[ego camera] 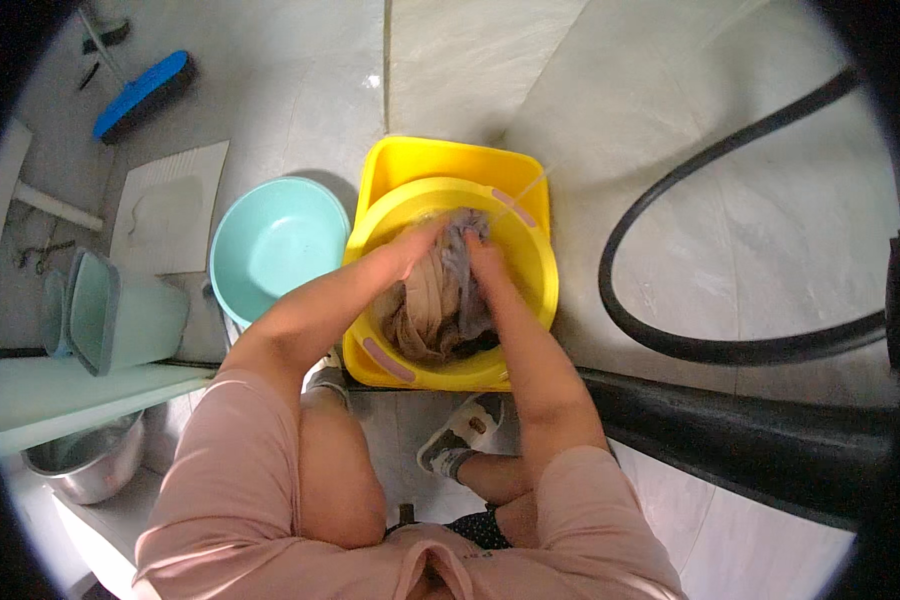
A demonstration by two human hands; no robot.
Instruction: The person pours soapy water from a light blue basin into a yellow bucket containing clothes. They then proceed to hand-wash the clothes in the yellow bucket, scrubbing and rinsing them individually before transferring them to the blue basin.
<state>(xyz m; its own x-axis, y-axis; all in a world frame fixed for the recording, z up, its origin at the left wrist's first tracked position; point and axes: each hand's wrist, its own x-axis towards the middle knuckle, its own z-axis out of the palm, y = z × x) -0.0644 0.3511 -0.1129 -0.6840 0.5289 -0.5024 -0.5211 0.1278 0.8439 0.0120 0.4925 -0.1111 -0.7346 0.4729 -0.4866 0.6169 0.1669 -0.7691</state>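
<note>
A round yellow basin [526,274] with pink handle patches stands in front of me, on or inside a rectangular yellow tub [454,157]. Wet laundry fills much of it. My left hand [424,244] and my right hand [484,256] close on a bunched grey cloth [468,220] over the basin's middle, with part of the left fingers hidden behind it. Beige cloth [423,300] hangs below the hands into the basin, and darker fabric lies at the bottom. From the upper right a thin stream of water [531,187] slants towards the basin.
A teal basin [274,255] touches the yellow one's left side. Farther left are a blue broom [141,94], a white ridged slab [169,210], a pale green bin [139,322] and a metal bowl [97,469]. On the right, a black hose [616,277] curves above a black ledge [720,427].
</note>
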